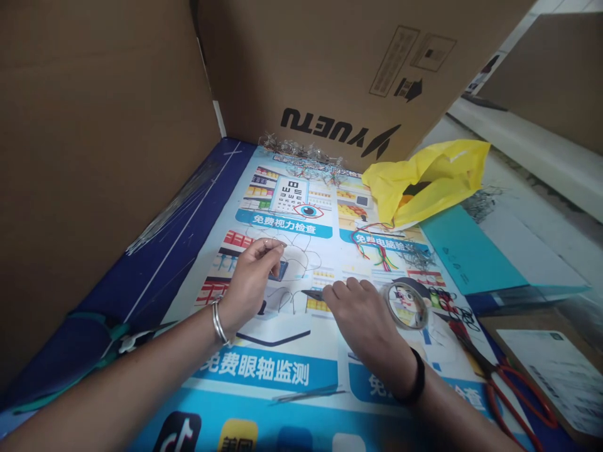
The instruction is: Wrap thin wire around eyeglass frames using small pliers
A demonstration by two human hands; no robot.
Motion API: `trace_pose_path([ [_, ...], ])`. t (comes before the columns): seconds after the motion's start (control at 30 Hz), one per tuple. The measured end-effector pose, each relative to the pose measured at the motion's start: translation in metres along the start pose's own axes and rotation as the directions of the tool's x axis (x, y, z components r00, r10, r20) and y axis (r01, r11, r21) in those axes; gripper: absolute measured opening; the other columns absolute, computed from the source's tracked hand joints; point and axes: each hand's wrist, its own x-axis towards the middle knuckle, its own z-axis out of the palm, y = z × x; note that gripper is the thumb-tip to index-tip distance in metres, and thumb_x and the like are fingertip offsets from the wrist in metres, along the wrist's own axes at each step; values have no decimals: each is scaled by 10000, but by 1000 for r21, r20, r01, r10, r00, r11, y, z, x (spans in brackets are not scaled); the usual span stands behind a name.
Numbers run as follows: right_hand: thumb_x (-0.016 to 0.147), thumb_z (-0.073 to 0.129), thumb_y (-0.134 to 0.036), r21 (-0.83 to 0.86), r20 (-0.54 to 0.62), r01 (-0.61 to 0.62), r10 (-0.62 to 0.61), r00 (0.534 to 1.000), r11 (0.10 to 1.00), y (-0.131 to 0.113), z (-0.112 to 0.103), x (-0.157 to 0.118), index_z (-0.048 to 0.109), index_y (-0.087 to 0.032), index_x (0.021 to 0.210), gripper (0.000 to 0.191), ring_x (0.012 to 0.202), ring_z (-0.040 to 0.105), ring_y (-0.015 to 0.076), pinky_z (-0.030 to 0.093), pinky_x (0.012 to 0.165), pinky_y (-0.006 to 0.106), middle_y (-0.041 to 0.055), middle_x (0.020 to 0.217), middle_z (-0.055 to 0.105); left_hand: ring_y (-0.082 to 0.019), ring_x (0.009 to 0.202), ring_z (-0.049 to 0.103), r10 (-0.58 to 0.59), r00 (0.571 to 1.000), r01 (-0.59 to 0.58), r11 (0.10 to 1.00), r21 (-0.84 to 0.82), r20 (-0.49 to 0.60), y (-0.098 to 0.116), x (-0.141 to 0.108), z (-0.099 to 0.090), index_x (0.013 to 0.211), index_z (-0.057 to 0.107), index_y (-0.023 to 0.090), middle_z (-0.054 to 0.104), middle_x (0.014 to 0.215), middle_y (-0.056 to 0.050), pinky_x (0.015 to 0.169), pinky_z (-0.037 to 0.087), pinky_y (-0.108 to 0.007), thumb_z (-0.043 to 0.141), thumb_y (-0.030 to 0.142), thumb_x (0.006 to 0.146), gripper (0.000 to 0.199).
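Thin wire (306, 254), bent in loose loops, runs from the pinched fingertips of my left hand (257, 276) over the printed sheet. My right hand (360, 314) is closed, knuckles up, around a dark pointed tool (313, 294) whose tip points left toward the wire; the rest of the tool is hidden in the palm. A roll of clear tape (407, 306) lies just right of my right hand. Several loose straight wires (308, 395) rest on the sheet nearer to me.
Cardboard boxes (301, 75) stand behind and at the left (94, 125). A yellow bag (428, 179), coloured cords (386, 257) and red-handled scissors (499, 376) are on the right. Tangled wire pieces (306, 154) lie at the back; green-handled pliers (108, 333) are at the left.
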Motion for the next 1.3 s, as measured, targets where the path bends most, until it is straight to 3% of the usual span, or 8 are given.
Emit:
trace_pose_path([
  [0.27,797,562,-102,13,-58,-22,23,998,1000,9,9,-4,581,-180,835,90,709,447,197,239,621,334,32,739,562,-65,487,422,-133,974,123,990,63,182,6,-1,-2,768,570,172,474,545,48,480,321,-192,590,233,765,64],
  [0.43,835,518,-116,-51,-154,-100,92,984,994,27,2,-6,580,-179,864,94,708,421,197,235,619,337,32,729,539,-57,454,408,-280,879,214,955,205,387,6,-2,-3,757,565,161,513,571,37,451,305,-193,597,259,762,104],
  [0.63,840,503,-121,-86,-222,-80,59,973,993,29,-5,-10,580,-175,870,99,696,415,194,240,615,339,30,723,528,-83,491,460,-412,763,246,898,366,498,7,-8,4,745,574,146,558,598,4,456,322,-207,603,311,753,167],
  [0.83,832,509,-131,123,-205,-144,168,964,982,29,2,-8,595,-175,865,103,729,467,194,284,644,325,37,747,567,-77,485,440,-379,778,213,909,358,501,9,-8,4,721,578,143,557,571,10,486,332,-217,603,308,753,170],
  [0.93,828,536,-201,504,-67,-234,308,949,831,35,7,-5,594,-174,843,66,745,509,175,331,647,289,36,788,599,-83,507,458,-329,785,194,935,296,525,9,-7,2,749,591,140,560,572,9,507,347,-219,602,287,763,147],
  [1.03,828,536,-270,829,72,-237,324,943,506,36,7,0,597,-186,862,110,707,532,140,362,613,246,8,784,612,-87,511,468,-315,761,202,946,255,567,8,-9,0,772,601,142,558,565,10,502,341,-215,608,276,766,134],
  [1.13,795,566,-272,953,115,-181,261,959,245,29,8,5,609,-193,833,98,695,536,123,381,609,223,-16,756,610,-85,503,459,-310,739,200,949,246,598,5,-13,0,793,613,150,563,572,9,491,327,-214,602,282,782,133],
  [1.3,762,589,-252,986,137,-160,342,930,39,17,11,8,595,-179,782,77,694,514,115,388,625,216,-24,726,575,-77,501,450,-298,737,198,954,227,607,3,-16,0,797,624,162,561,577,13,495,319,-211,611,290,788,130],
])
